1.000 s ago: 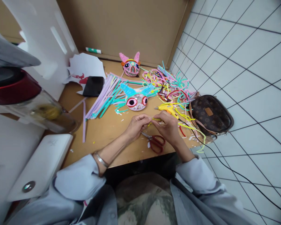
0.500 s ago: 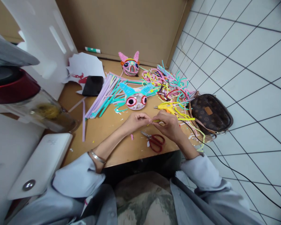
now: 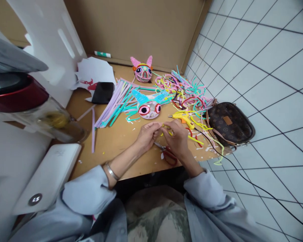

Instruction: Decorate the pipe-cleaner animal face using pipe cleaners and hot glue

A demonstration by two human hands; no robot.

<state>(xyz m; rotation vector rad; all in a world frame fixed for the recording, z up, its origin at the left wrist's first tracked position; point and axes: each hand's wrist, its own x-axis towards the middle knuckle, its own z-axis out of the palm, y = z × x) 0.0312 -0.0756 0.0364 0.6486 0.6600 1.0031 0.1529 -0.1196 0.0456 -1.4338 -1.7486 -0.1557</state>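
Observation:
My left hand (image 3: 146, 135) and my right hand (image 3: 176, 137) meet over the front of the wooden table (image 3: 116, 137), and both pinch a yellow pipe cleaner (image 3: 166, 129) between their fingertips. Its free end trails off to the right. Red-handled scissors (image 3: 168, 154) lie on the table just under my right hand. A yellow glue gun (image 3: 182, 117) lies just beyond my hands. A blue-horned pipe-cleaner mask (image 3: 148, 107) with red-ringed eyes lies further back.
A pink-eared mask (image 3: 142, 71) stands at the back. Straight pipe cleaners (image 3: 113, 102) fan out left of centre and a tangled heap (image 3: 179, 89) lies right. A black phone (image 3: 102, 92), a brown bag (image 3: 228, 122), a jar (image 3: 50, 121) and a white box (image 3: 47, 174) are around.
My hands drew slightly together and nearer to me, now partly covering the scissors. The yellow pipe cleaner's free end swung down to the right.

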